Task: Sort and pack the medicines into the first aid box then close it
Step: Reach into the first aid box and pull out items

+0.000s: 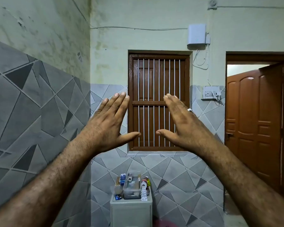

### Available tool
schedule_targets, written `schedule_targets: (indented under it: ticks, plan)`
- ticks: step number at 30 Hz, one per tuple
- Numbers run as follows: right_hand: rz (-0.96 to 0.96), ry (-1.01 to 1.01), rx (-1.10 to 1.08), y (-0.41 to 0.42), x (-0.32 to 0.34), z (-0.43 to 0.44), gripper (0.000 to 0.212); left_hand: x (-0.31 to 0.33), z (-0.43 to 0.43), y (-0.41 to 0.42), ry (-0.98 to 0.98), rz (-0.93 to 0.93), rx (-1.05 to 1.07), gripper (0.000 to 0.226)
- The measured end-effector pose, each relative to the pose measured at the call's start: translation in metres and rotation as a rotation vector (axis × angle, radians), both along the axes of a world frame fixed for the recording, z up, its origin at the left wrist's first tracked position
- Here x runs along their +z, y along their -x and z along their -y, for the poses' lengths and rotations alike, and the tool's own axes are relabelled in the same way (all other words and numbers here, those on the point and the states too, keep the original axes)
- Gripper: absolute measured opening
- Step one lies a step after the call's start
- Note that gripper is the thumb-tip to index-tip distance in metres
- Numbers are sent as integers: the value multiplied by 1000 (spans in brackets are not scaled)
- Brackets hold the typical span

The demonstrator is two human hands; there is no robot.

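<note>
Both my hands are up in front of me, my left hand (107,123) and my right hand (179,122) flat, fingers stretched, palms away, holding nothing. A silver ring (189,110) sits on the right. Far below them, the clear plastic first aid box (132,185) stands uncovered on a small grey cabinet (131,208), foil blister strips (144,194) and small bottles (119,184) loose around it. I'd say nothing's packed yet; sorting, filling and closing all remain.
</note>
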State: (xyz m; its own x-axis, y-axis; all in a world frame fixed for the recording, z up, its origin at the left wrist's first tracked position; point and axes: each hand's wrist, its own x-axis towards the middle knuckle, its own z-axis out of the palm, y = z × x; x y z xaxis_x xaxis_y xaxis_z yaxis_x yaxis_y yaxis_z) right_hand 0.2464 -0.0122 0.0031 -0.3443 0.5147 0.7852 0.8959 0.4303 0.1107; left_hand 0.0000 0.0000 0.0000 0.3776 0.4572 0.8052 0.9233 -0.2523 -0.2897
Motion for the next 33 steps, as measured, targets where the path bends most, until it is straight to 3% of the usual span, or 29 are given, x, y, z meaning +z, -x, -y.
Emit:
schedule_targets:
  ticks: [15, 33]
  plan:
    - [4, 114, 14, -20, -31, -50, 98, -37, -49, -26, 91, -9, -43, 107]
    - [-87, 264, 31, 26, -61, -236, 96, -63, -246, 23, 223, -2, -53, 111]
